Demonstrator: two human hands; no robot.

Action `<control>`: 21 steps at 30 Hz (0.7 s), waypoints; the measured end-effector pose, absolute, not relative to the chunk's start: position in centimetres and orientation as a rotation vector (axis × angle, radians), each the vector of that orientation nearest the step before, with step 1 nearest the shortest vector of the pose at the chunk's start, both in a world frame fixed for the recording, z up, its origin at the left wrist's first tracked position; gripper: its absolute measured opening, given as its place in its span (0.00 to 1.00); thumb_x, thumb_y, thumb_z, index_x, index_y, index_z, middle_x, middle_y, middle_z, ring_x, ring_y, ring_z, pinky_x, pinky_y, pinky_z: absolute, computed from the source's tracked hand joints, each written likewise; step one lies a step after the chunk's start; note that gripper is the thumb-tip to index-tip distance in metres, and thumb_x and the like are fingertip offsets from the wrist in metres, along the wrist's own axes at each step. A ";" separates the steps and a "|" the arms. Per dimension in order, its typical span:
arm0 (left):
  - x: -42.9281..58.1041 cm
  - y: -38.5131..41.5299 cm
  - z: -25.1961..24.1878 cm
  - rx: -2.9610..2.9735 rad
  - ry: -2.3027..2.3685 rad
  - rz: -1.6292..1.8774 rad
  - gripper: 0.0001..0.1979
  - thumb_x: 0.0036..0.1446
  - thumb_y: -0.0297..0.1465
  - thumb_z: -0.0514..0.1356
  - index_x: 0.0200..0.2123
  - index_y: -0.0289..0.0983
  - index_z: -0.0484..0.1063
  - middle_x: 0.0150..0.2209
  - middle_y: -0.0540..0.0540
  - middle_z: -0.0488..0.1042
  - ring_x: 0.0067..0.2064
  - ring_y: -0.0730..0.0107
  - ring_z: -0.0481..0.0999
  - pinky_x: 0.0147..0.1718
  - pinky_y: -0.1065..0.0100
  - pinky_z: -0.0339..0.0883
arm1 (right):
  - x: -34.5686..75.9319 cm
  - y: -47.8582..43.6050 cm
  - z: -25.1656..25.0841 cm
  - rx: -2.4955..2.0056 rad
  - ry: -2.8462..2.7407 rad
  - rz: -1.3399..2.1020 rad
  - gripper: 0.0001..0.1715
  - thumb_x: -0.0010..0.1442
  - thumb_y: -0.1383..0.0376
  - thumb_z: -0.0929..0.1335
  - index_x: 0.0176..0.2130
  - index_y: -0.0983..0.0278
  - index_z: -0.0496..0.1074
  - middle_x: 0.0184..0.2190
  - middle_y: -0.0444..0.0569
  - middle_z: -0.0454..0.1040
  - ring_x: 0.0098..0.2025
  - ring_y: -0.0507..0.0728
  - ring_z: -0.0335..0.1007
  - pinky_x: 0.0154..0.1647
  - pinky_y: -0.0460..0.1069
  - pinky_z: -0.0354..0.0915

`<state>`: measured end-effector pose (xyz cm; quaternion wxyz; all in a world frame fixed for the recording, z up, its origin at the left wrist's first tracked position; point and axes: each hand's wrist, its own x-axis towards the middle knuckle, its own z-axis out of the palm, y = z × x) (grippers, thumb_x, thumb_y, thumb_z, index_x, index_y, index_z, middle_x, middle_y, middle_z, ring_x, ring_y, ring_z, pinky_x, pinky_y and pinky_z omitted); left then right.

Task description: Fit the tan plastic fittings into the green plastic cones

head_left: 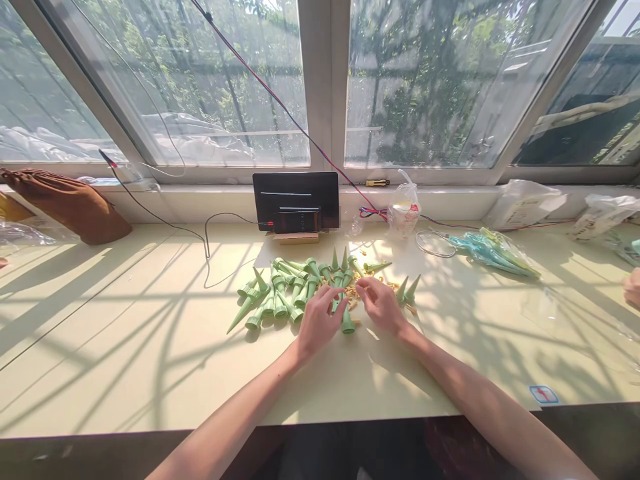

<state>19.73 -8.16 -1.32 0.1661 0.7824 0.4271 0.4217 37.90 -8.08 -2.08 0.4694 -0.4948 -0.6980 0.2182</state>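
A heap of green cone-shaped plastic spikes (290,290) lies on the pale table (125,347) in front of me, mixed with small yellowish bits (356,293). My left hand (320,323) rests at the pile's near edge with its fingers curled over one green spike (347,320). My right hand (383,305) is beside it, fingertips pinched together among the yellowish bits; what they hold is too small to make out. A few spikes (407,290) stand upright just right of my right hand.
A dark tablet with a phone (296,207) stands at the windowsill, cables running left. A brown pouch (70,203) lies far left. A bag of bluish-green spikes (493,253) and plastic bags (523,200) lie right. Another person's hand (633,288) shows at the right edge.
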 end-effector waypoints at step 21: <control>19.8 -8.2 -1.4 2.151 1.130 1.279 0.13 0.68 0.36 0.52 0.34 0.38 0.72 0.30 0.48 0.68 0.27 0.74 0.63 0.27 0.71 0.60 | 37.2 -8.7 -1.9 -0.962 -1.473 1.086 0.18 0.63 0.49 0.68 0.39 0.61 0.72 0.28 0.45 0.72 0.20 0.51 0.65 0.20 0.47 0.59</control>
